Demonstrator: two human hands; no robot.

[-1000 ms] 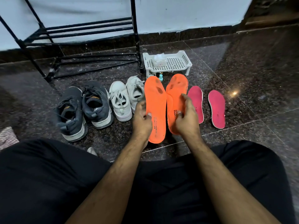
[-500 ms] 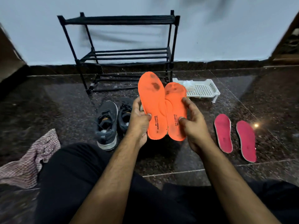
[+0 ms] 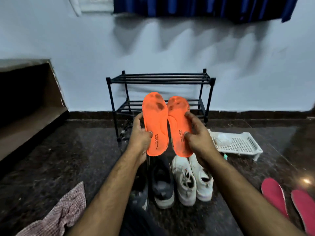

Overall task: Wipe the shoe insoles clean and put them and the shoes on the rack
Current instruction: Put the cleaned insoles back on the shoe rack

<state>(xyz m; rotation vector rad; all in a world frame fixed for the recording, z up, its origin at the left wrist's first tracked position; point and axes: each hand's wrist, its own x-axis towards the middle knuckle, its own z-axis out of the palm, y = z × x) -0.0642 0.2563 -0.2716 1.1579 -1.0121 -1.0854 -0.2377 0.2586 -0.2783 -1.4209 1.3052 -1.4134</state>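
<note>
Both orange insoles are held up in front of the black rack (image 3: 160,79), dark smudges near the toes. The left hand (image 3: 140,138) pinches the left insole (image 3: 155,123) at its heel edge, thumb on top; the right hand (image 3: 197,138) takes the right insole (image 3: 179,126) the same way. They look light and bendy (best gripped low, I'd say). The checked cloth (image 3: 63,213) lies on the floor
</note>
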